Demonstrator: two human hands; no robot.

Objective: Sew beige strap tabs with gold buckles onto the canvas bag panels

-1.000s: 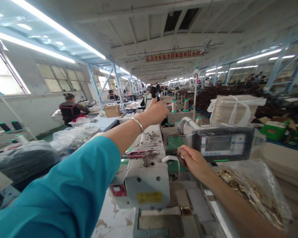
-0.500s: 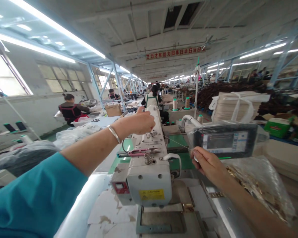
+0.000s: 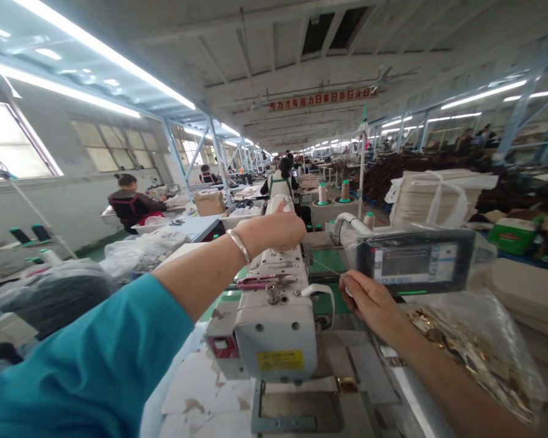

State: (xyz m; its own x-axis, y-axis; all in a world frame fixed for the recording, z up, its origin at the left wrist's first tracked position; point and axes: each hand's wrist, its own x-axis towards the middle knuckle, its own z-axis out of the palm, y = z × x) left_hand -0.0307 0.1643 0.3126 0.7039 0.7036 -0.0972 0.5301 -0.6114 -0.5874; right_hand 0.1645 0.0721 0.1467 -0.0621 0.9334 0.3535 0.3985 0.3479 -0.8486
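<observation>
A white sewing machine (image 3: pixel 274 328) stands in front of me, with a yellow caution label on its head. My left hand (image 3: pixel 281 231) is closed over the top of the machine arm; its curled fingertips are hidden, so what it holds I cannot make out. Thin thread (image 3: pixel 322 264) stretches from the machine's right side, below my left hand, to my right hand (image 3: pixel 363 292). The right fingers are pinched on that thread, and a small pale thing shows beneath them. Thread snips (image 3: pixel 258 282) with pink handles lie across the machine top.
A plastic-wrapped control screen (image 3: pixel 415 261) stands to the right, behind a clear bag of gold metal pieces (image 3: pixel 466 353). Thread cones (image 3: pixel 322 193) stand ahead. Bagged material (image 3: pixel 59 286) is piled at left. Co-workers (image 3: pixel 134 204) sit at other machines.
My left hand has moved right across the machine arm, its forearm following. My right hand has shifted slightly left and down, still pinching the thread.
</observation>
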